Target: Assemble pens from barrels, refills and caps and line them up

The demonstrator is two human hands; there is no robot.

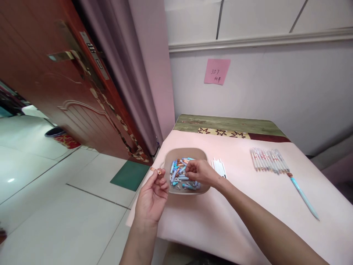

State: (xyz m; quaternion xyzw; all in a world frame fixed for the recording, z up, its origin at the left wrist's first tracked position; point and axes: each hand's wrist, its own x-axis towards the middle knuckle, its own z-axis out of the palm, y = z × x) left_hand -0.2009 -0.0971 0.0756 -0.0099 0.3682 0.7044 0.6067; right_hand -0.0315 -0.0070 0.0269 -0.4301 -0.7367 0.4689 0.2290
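My left hand (156,191) pinches a short orange tube-shaped pen part (156,170) between thumb and fingertips, just left of the basin's rim. The beige plastic basin (189,151) holds many loose pen parts (180,171) in blue, turquoise, purple and orange. Over the basin's right side my right hand (200,171) has its fingers curled together among the parts. What those fingers hold, if anything, is hidden. Beside the basin, partly behind my right wrist, lies a bundle of thin white refills (219,167).
Several clear-barrelled pens (268,160) lie in a row on the pink-covered table (239,206). A light-blue pen with a brown top (305,198) lies at the right. The wall stands behind the table, with a pink note (217,71). A wooden door (82,92) is at the left.
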